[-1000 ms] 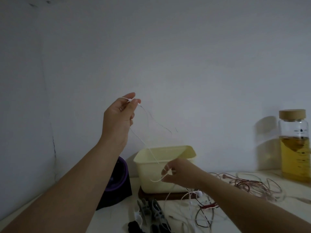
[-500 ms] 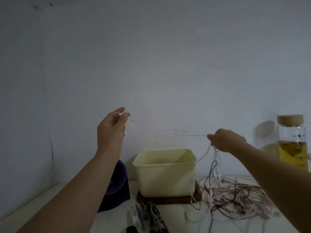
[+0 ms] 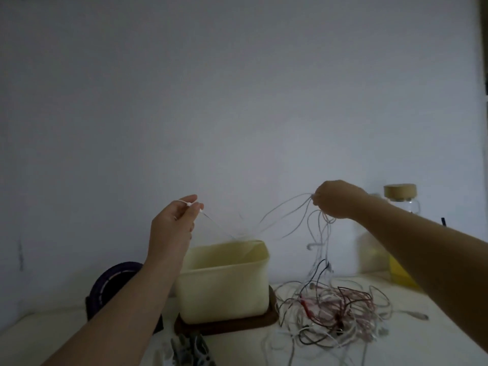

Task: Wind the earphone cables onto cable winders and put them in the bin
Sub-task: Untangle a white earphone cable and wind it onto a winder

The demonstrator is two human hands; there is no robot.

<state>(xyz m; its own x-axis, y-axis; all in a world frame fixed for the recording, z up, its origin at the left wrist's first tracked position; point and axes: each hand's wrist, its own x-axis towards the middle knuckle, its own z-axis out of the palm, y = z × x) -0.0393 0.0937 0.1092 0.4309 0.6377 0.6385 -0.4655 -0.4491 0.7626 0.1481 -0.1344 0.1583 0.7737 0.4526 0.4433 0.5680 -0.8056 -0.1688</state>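
Her left hand (image 3: pixel 173 225) pinches one end of a white earphone cable (image 3: pixel 280 220) above the bin (image 3: pixel 224 286). Her right hand (image 3: pixel 336 199), fingers curled, grips several strands lifted from the tangle (image 3: pixel 335 313).

There is one view, from the person's head, facing forward at the wall (image 3: pixel 237 101), which fills the frame above both hands. The left hand (image 3: pixel 175 223) and right hand (image 3: pixel 336 199) sit near mid-height, close to the lens, forearms entering from the bottom corners. The table (image 3: pixel 52 331) lies below the hands, cut by the bottom edge.
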